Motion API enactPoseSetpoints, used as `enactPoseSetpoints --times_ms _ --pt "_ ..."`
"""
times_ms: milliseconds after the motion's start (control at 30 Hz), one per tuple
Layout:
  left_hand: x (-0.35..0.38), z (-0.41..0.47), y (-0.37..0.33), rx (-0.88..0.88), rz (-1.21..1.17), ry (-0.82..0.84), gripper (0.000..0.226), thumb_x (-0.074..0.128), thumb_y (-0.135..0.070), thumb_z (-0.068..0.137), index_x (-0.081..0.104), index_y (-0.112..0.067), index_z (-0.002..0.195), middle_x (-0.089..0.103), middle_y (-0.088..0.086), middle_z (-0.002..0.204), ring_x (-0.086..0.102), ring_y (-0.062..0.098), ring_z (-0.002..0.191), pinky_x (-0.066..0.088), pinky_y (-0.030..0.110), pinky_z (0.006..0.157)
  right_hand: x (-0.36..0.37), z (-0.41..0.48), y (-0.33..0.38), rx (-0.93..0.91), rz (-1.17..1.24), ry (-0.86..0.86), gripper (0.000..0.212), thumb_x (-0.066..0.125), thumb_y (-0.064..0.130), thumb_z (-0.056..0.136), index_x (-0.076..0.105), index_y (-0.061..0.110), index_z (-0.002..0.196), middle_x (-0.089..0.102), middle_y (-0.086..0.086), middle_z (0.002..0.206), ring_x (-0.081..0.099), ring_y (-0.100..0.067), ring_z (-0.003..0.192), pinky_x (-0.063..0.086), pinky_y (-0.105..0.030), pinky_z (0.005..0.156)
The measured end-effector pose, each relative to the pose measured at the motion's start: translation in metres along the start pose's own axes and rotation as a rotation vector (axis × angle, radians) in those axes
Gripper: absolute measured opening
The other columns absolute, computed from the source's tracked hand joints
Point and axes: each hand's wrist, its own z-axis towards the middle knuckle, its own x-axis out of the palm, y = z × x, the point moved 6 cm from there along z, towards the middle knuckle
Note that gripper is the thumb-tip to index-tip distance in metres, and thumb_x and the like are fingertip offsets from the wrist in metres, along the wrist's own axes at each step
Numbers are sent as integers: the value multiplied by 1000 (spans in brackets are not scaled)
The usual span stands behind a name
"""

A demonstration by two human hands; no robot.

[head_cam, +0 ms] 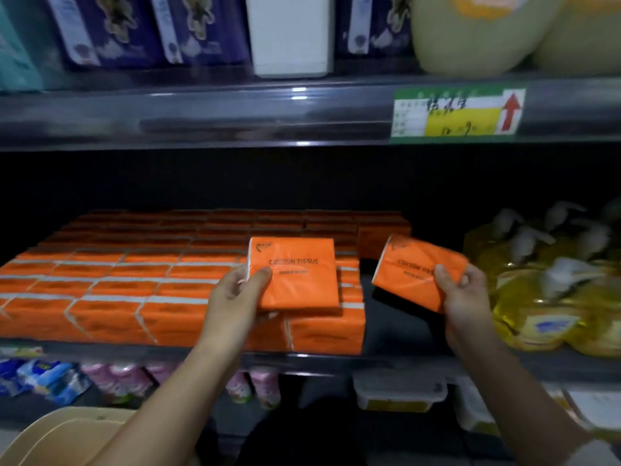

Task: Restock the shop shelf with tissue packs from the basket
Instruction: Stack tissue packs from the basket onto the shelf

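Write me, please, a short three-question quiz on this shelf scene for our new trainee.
1. True or false: the left hand and the right hand are both empty.
2. What stands just right of the bare gap on the shelf? A. yellow bottles B. pink rolls C. a white box
3. Which is tilted, the left pack or the right pack?

Key
1. False: each hand grips one orange pack.
2. A.
3. The right pack.
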Motion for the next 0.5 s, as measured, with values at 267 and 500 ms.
enactPoseSetpoints --times_ms 267,500 --pt "37 49 9 -5 57 -35 10 57 -33 91 60 -23 93 67 7 87 66 24 73 55 37 65 18 38 -56 46 -187 23 26 60 7 89 45 7 110 56 -27 105 56 -28 94 48 -50 89" --pt "46 68 30 -178 114 -6 32 56 -39 90 53 -16 111 66 7 94 69 22 78 54 25 54 31 75 -70 16 -300 0 44 69 5 81 54 6 123 58 -17 119 57 -33 110 45 -49 99"
